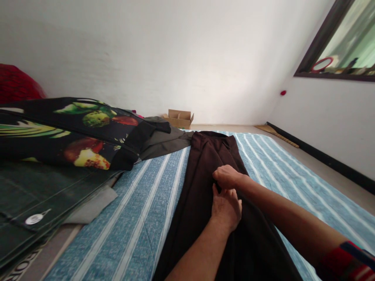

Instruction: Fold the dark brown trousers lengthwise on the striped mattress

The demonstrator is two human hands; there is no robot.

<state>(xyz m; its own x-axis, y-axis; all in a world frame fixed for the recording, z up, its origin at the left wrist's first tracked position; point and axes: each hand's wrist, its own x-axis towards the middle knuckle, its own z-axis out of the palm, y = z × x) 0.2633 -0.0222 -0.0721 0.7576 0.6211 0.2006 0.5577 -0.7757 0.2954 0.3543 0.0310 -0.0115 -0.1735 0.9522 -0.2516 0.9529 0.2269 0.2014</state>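
The fingers (pixel 219 171) of the right hand (pixel 227 176) are curled closed on a fold of a long, dark brown cloth garment, right of the frame's centre. Just below, the fingers of the left hand (pixel 226 210) are bent against the same cloth, the thumb pointing up toward the right hand; whether they pinch it cannot be told.

A plain white wall (pixel 146 58) fills the upper part of the frame. Below it spreads a light blue cloth sheet with white stripes (pixel 149 207). The dark brown cloth garment (pixel 199 183) lies lengthwise on it, from the middle of the frame to the bottom edge, its gathered end farthest away. At the left, a black garment printed with green, yellow and red produce (pixel 93 119) lies partly over a dark green cloth garment (pixel 61 191). A dark-framed window (pixel 319 35) takes the upper right corner. A red, dark-patterned bundle (pixel 19 84) sits at the left edge. Beyond the sheet, near the centre, stands an open brown cardboard box (pixel 178 121). A red-rimmed oval mirror (pixel 322 64) rests at the window, and a small round red object (pixel 283 93) is on the wall, right of centre.
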